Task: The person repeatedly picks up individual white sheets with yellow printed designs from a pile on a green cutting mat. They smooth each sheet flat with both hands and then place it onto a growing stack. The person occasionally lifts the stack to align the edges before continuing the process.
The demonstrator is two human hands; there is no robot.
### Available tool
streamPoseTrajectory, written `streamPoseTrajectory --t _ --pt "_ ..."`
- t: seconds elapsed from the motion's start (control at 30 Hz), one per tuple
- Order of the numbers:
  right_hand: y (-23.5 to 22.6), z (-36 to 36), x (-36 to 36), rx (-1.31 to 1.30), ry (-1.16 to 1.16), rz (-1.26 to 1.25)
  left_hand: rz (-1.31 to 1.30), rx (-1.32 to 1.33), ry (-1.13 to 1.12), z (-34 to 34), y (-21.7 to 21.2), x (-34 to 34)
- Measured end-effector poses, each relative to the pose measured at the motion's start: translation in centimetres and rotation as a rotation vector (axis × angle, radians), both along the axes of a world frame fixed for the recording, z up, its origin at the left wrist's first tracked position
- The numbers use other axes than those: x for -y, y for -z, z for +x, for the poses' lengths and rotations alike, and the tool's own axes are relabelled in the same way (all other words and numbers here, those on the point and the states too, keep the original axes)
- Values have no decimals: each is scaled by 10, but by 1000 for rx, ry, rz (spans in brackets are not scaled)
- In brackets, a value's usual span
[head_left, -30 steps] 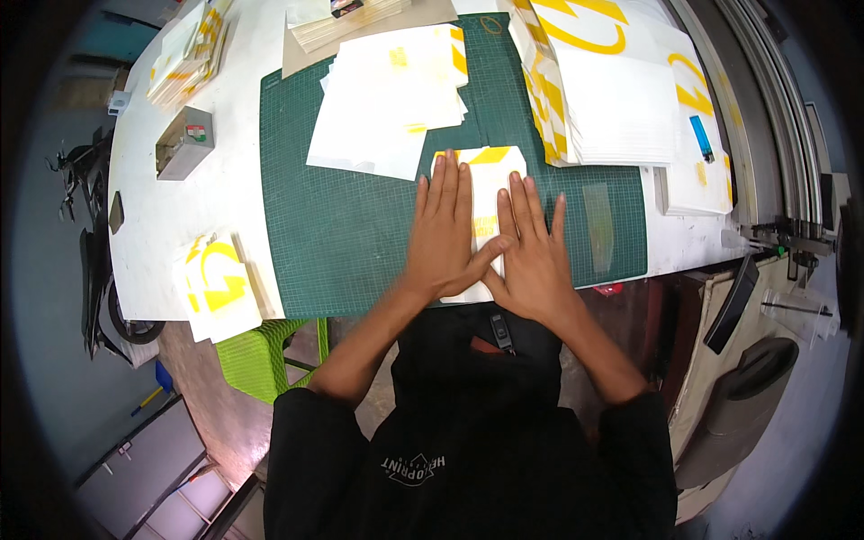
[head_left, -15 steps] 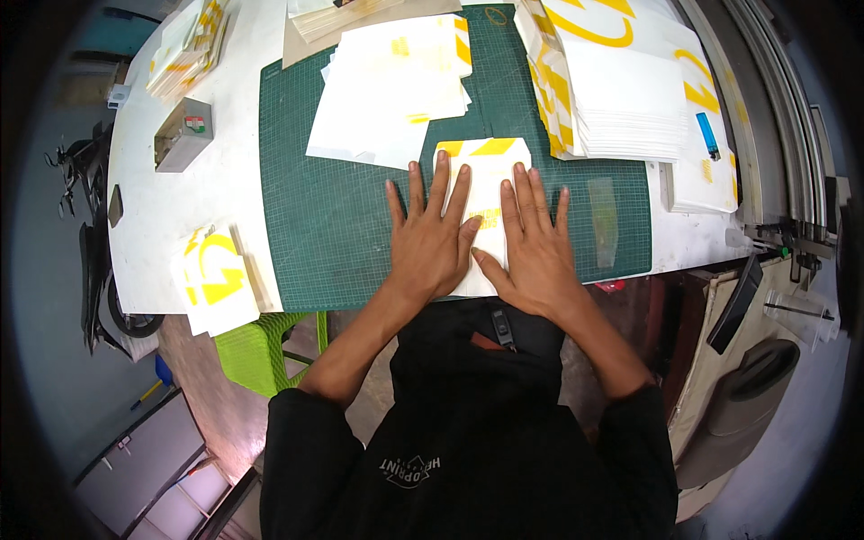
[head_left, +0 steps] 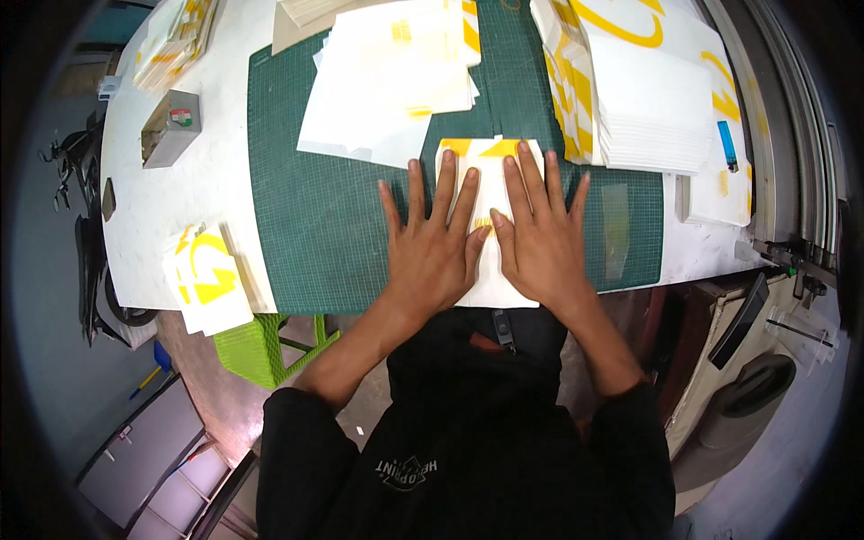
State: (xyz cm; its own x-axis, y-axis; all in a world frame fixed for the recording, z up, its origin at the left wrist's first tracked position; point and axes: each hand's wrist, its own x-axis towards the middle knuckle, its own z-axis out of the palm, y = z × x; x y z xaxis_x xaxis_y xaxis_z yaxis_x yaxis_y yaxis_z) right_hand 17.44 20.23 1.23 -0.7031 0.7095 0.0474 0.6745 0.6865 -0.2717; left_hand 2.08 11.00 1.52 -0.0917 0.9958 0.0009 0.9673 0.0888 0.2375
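Note:
A white paper piece with yellow print (head_left: pixel 490 184), looking like a folded paper bag or envelope, lies on the green cutting mat (head_left: pixel 333 229) at its near edge. My left hand (head_left: pixel 436 238) rests flat over the paper's left side, fingers spread and pointing away from me. Over its right side lies my right hand (head_left: pixel 540 234), also flat with fingers apart. The thumbs are close together near the middle of the paper. Both hands cover much of it. Just beyond, loose white sheets (head_left: pixel 369 99) overlap on the mat.
A thick stack of folded white-and-yellow paper (head_left: pixel 643 108) stands at the far right, a blue lighter (head_left: pixel 726 146) beside it. On the left are a grey box (head_left: pixel 171 130) and a small printed pile (head_left: pixel 209 279) at the table edge. A green stool (head_left: pixel 256 351) stands below.
My right hand has shifted slightly up and to the right on the paper, its thumb now higher, near my left thumb. The whole view has also moved a little.

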Motion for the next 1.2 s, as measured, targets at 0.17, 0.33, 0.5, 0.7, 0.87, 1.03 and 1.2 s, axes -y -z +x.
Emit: streamPoseTrajectory --t 0.17,0.33,0.5,0.7,0.87,1.03,1.2 --pt "3 2 1 -20 6 -9 -69 -5 88 10 -9 27" --pt "-13 5 9 74 -22 58 -57 79 61 10 -3 27" --pt "-5 19 35 5 10 -31 -10 95 70 10 1 29" --pt "0 19 32 -54 5 -28 -51 -36 130 0 -29 10" --pt "2 20 35 -58 3 -27 51 -10 79 -14 -9 -2" --pt "0 20 36 -15 5 -53 61 78 73 -21 14 7" --pt "2 26 40 -48 2 -76 81 86 94 -21 14 5"
